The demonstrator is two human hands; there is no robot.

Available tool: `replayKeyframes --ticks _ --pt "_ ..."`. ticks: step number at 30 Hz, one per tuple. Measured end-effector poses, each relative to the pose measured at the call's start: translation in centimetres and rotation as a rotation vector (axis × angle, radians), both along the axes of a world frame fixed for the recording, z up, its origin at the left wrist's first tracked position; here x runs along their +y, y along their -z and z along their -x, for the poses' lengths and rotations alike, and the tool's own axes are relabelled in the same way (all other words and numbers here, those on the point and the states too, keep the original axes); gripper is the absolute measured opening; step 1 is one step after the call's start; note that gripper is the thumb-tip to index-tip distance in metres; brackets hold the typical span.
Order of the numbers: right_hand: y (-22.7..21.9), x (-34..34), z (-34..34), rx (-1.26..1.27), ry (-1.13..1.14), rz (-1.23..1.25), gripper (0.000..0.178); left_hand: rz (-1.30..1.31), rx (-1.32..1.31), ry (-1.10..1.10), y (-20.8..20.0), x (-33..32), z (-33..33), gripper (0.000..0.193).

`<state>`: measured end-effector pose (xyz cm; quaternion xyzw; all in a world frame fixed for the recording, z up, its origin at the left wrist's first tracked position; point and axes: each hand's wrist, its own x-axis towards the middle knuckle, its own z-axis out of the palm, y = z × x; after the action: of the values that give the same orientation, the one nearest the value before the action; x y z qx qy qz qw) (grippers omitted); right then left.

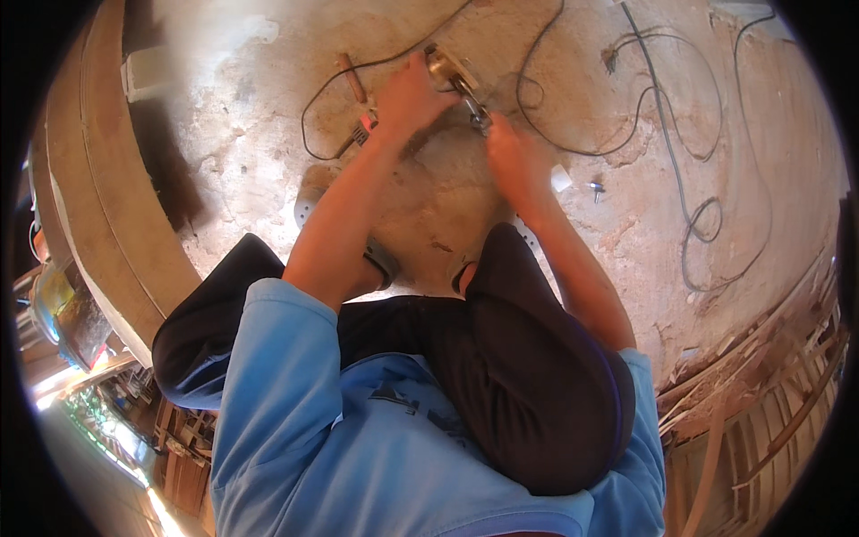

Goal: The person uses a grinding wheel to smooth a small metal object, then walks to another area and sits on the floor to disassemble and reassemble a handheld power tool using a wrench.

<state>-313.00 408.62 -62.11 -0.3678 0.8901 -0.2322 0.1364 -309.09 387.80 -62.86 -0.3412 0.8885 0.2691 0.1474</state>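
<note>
Squatting over the floor, I have both arms stretched forward. My left hand (410, 100) is closed around a metal tool part (442, 70) with a brass-coloured body; its exact kind is unclear and the fingers hide some of it. In my right hand (519, 159) is a silver plier-like hand tool (474, 106), whose front end meets the metal part. The handles are covered by my fingers. Close to my left wrist lies a red and black object (362, 131). Beyond it rests a short brown rod (352, 79), like a handle.
A black cable (313, 116) loops around the work spot, and other cables (664, 116) trail across the floor at right. Near my right wrist are a white piece (561, 178) and a small metal bit (597, 190). A long wooden plank (112, 197) stands at left.
</note>
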Motion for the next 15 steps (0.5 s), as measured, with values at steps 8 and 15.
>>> replayKeyframes --ticks 8,15 --pt "-5.5 -4.8 2.8 -0.053 -0.118 -0.174 0.012 0.035 0.051 0.014 0.1 0.0 -0.3 0.086" --pt "-6.8 -7.9 4.2 -0.146 -0.274 -0.300 0.018 0.046 0.063 -0.046 0.0 0.3 0.0 0.082"
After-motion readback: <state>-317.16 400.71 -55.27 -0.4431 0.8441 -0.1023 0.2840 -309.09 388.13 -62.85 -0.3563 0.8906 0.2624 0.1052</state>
